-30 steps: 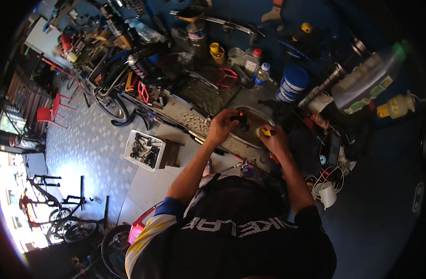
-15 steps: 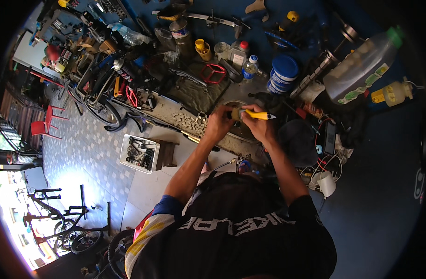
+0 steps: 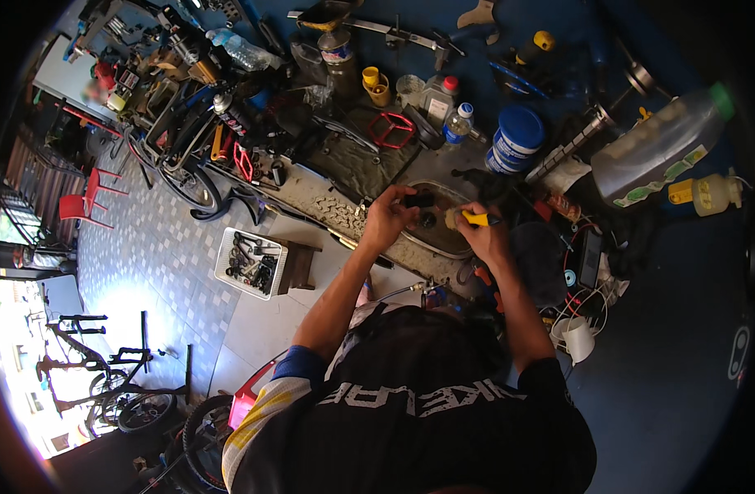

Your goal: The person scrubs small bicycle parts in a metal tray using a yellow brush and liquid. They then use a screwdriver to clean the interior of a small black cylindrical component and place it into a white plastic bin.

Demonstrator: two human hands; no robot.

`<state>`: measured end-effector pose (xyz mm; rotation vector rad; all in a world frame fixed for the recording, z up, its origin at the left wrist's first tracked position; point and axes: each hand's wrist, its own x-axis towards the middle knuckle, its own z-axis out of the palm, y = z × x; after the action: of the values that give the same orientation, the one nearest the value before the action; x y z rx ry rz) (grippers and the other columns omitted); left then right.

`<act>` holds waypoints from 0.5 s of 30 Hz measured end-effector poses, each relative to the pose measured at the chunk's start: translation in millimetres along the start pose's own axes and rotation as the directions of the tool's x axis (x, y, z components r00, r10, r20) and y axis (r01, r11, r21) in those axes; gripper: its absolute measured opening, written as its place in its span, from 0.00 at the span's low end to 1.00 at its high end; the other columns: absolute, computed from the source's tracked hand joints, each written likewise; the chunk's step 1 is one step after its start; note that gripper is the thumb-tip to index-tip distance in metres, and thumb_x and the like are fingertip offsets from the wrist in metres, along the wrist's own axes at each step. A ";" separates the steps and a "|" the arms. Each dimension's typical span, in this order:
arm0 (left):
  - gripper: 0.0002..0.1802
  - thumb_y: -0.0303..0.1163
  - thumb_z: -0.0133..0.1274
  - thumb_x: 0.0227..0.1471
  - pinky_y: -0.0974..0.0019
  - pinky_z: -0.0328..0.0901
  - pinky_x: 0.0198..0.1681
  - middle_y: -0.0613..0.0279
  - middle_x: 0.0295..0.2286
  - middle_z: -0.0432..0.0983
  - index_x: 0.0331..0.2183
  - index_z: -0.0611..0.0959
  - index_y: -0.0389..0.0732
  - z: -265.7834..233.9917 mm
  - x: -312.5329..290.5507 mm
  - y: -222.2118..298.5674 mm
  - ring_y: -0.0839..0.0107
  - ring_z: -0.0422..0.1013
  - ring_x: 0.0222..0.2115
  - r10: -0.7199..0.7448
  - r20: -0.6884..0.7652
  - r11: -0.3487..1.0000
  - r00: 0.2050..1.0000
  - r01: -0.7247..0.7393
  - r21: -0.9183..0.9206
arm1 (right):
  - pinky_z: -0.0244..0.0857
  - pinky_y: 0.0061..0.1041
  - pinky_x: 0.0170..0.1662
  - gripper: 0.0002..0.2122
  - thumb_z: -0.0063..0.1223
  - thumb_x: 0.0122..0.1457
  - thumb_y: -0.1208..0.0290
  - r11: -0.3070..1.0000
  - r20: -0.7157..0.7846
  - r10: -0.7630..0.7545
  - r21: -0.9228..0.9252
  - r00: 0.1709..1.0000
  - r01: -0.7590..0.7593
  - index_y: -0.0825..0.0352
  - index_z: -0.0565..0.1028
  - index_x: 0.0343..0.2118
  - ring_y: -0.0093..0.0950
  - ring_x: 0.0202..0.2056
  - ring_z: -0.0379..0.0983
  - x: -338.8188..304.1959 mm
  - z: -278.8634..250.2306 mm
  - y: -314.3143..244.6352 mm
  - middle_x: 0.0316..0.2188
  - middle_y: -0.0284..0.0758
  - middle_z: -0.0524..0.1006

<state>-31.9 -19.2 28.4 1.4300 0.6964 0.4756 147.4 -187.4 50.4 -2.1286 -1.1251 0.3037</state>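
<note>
My left hand (image 3: 386,221) is closed round a small black part (image 3: 421,200), whose kind I cannot make out. In my right hand (image 3: 486,239) is a brush (image 3: 478,219) with a yellow handle, a black end and pale tan bristles. The bristles point left toward the black part, with a gap between them. Both hands are above an oval metal basin (image 3: 464,255) set at the bench's front edge. A small round dark piece (image 3: 427,220) shows between the hands; whether it joins the held part I cannot tell.
Left of the basin lies a bike chain (image 3: 338,216) on the bench. Behind stand a red pedal (image 3: 391,130), a clear bottle (image 3: 457,123) and a blue-lidded tub (image 3: 516,136). A white basket (image 3: 250,263) of metal parts sits on a stool. Cables and a white cup (image 3: 573,339) are at right.
The brush has drawn away to the right from the part in my left hand, leaving a gap. The black part now shows more plainly. The whole view has shifted slightly.
</note>
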 end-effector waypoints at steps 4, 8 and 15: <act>0.20 0.18 0.60 0.53 0.73 0.71 0.34 0.64 0.34 0.80 0.48 0.78 0.36 2.6 0.5 -4.5 0.79 0.76 0.32 0.040 -0.002 0.991 0.999 -0.040 -0.124 | 0.69 0.40 0.33 0.10 0.65 0.54 0.65 0.958 -0.020 -0.212 -0.202 0.977 0.204 0.57 0.80 0.39 0.46 0.31 0.76 -18.1 5.6 17.5 0.29 0.44 0.75; 0.24 0.19 0.61 0.52 0.73 0.71 0.36 0.61 0.40 0.81 0.51 0.77 0.36 2.2 6.1 -25.2 0.80 0.75 0.32 0.069 -0.043 0.987 0.997 -0.074 -0.141 | 0.71 0.36 0.33 0.11 0.64 0.56 0.64 0.992 0.055 0.052 -0.122 0.997 -0.045 0.56 0.80 0.42 0.41 0.34 0.78 -5.0 0.7 12.8 0.32 0.44 0.77; 0.30 0.22 0.65 0.46 0.70 0.71 0.39 0.54 0.43 0.82 0.53 0.78 0.40 18.9 0.1 6.9 0.75 0.78 0.34 0.327 -0.075 0.907 0.942 -0.291 0.305 | 0.70 0.28 0.40 0.11 0.61 0.60 0.67 0.905 -0.046 -0.110 0.408 0.993 0.119 0.63 0.78 0.44 0.28 0.35 0.77 13.4 25.0 -37.8 0.33 0.38 0.80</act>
<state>-18.1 -32.1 35.2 1.8147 0.6592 0.7392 119.1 -150.7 59.3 -1.6851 -1.0611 0.4206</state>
